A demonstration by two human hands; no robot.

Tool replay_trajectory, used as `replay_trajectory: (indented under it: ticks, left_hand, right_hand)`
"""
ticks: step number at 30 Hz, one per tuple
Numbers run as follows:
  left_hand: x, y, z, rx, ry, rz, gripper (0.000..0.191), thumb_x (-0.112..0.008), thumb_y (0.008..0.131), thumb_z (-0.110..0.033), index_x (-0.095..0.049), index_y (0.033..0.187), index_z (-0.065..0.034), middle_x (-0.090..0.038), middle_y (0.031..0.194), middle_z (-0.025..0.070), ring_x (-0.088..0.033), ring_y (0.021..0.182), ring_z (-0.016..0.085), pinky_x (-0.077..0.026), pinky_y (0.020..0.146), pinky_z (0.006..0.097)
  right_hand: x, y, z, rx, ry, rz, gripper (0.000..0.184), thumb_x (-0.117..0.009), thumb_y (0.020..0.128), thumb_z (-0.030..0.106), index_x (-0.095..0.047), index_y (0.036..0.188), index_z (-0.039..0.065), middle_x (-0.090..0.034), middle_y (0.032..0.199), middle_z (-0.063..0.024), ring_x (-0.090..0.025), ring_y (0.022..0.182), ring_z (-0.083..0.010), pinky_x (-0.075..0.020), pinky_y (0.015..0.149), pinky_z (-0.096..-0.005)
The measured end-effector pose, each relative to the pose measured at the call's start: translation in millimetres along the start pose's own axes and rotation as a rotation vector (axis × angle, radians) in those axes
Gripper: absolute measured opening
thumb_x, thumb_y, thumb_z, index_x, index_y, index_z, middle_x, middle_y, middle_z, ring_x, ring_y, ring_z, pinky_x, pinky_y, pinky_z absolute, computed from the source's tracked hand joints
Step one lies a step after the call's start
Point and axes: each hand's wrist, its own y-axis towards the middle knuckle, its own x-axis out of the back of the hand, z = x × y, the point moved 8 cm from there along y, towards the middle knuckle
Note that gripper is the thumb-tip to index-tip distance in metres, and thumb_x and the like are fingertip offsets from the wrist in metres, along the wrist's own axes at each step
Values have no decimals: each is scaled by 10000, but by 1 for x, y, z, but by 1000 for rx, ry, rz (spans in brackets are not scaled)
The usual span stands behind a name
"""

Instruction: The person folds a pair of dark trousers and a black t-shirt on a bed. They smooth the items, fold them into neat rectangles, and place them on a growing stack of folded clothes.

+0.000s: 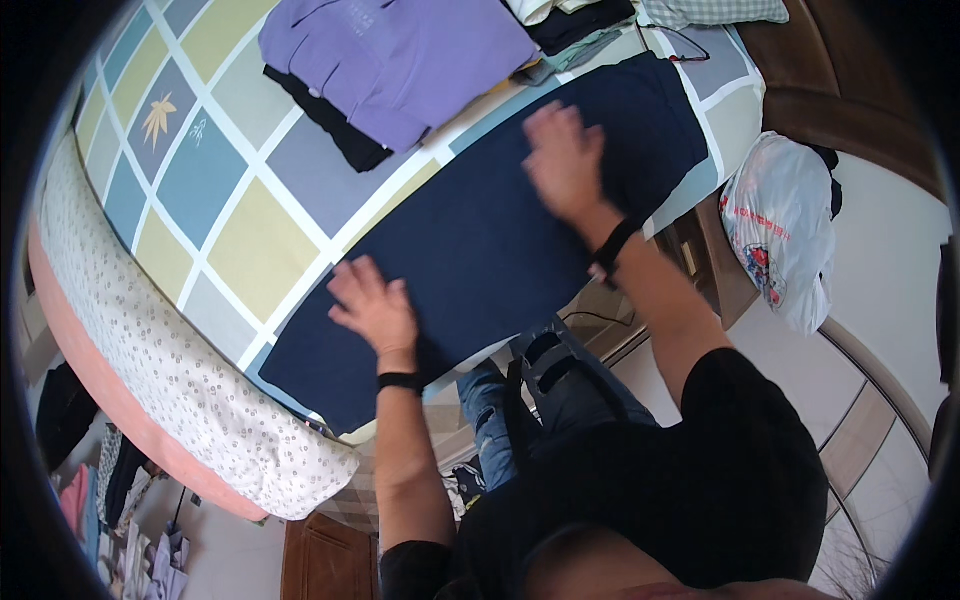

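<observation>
A dark navy garment (480, 247), folded into a long strip, lies along the near edge of the bed (259, 225). My left hand (375, 304) rests on its left part, palm down with fingers spread. Farther right, my right hand (564, 161) is on the same cloth, slightly blurred, its fingers apart. Neither hand grips the fabric. Just beyond the strip sits a folded purple garment (405, 67), with a black garment (337, 120) showing from under it.
Several folded clothes (577, 30) are stacked at the back, near a pair of glasses (686, 52) and a checked pillow (716, 9). A white plastic bag (780, 232) stands right of the bed, beside the wooden headboard (832, 82). More clothes (127, 480) are at lower left.
</observation>
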Motion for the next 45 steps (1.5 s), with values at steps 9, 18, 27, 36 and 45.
replay_trajectory:
  ticks: [9, 18, 27, 36, 45]
  left_hand:
    - [-10, 51, -52, -132, 108, 18, 671, -521, 888, -479, -308, 1472, -226, -212, 1555, 59, -143, 1435, 326, -88, 1060, 661]
    - [15, 45, -45, -231, 135, 177, 640, -530, 891, -449, -346, 1450, -195, -232, 1536, 126, -185, 1423, 327, -111, 1054, 663]
    - [-24, 20, -144, -288, -21, 38, 683, -576, 841, -502, -373, 1434, -231, -235, 1535, 114, -193, 1411, 358, -112, 1054, 675]
    - [-15, -28, 45, 75, 16, 81, 658, -501, 891, -465, -333, 1460, -180, -161, 1555, 157, -118, 1426, 399, -76, 1065, 663]
    - [-37, -90, -27, -159, -28, 297, 633, -524, 896, -430, -331, 1463, -223, -159, 1558, 133, -117, 1424, 394, -32, 1062, 681]
  right_hand:
    - [2, 46, -93, 54, -57, -143, 505, -558, 880, 346, -462, 1352, 197, -419, 1426, -41, -325, 1347, -233, -285, 1023, -571]
    - [18, 43, -78, 295, 86, -179, 547, -549, 902, 321, -388, 1416, 222, -310, 1505, -42, -265, 1393, -233, -196, 1067, -566]
    - [-6, 11, 34, 332, 291, -96, 587, -572, 875, 358, -393, 1414, 211, -313, 1499, -34, -239, 1402, -217, -168, 1083, -587]
    - [-3, 65, -117, 41, -23, -289, 537, -509, 942, 369, -355, 1439, 238, -314, 1505, -40, -259, 1400, -239, -203, 1074, -558]
    - [-15, 6, -21, 360, 79, -29, 543, -492, 940, 375, -331, 1448, 270, -286, 1521, 12, -240, 1408, -201, -157, 1107, -541]
